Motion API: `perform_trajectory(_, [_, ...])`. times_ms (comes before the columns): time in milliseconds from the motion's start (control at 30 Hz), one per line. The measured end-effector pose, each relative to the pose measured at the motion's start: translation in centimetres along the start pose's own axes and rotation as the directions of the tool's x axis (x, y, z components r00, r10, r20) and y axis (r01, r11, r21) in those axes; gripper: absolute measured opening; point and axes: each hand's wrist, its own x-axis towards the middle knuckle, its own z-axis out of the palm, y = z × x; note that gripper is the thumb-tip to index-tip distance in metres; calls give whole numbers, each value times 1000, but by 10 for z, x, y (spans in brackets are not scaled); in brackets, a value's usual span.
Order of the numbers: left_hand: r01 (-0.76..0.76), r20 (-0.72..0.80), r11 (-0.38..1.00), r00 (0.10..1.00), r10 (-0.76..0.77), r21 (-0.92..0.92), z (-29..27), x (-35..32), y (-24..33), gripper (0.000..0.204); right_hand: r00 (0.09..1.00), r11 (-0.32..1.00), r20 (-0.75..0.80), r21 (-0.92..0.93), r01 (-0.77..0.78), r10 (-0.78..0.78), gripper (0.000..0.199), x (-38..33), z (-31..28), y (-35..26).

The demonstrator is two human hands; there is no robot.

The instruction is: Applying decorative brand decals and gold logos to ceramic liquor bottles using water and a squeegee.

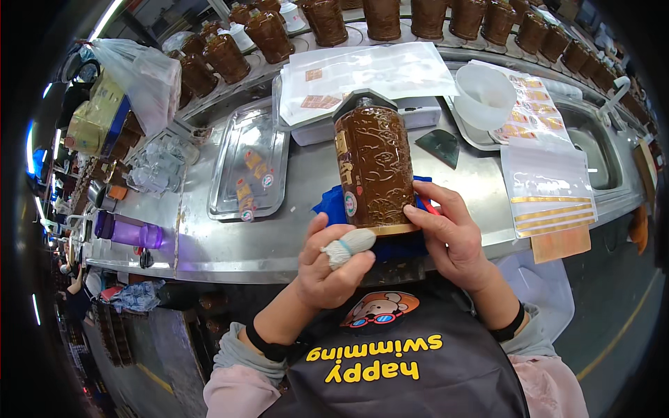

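Note:
A brown bottle [378,167] with raised relief and a gold base band lies tilted in front of me, its neck pointing away. My right hand [456,237] grips its lower right side with thumb and fingers. A small red item [428,205] shows beneath those fingers; its kind is hidden. At the lower left of the base, my left hand [331,261] is curled against the bottle. A white cloth wrap [347,249] with a blue-green band appears to cover one of its fingers and touches the base edge. Under the bottle lies a blue cloth [331,203].
A metal tray [217,174] with small labels stands left; a purple bottle [136,231] lies beyond it. White sheets [376,66], a dark scraper-like plate [439,148], a translucent bowl [484,96] and a sink [592,150] sit behind and right. Several brown bottles [327,21] line a conveyor.

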Motion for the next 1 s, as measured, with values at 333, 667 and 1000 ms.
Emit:
perform_trajectory(333, [-33,35,999,999,33,-4,2,7,-4,22,1000,1000,-18,0,8,-8,54,3,2,2])
perform_trajectory(667, [60,16,998,998,-60,26,-5,-2,-2,23,999,999,-34,39,-16,17,52,3,4,3])
perform_trajectory(1000, [0,20,1000,1000,-1,15,0,-8,-6,17,1000,999,-15,44,-19,20,52,3,4,5])
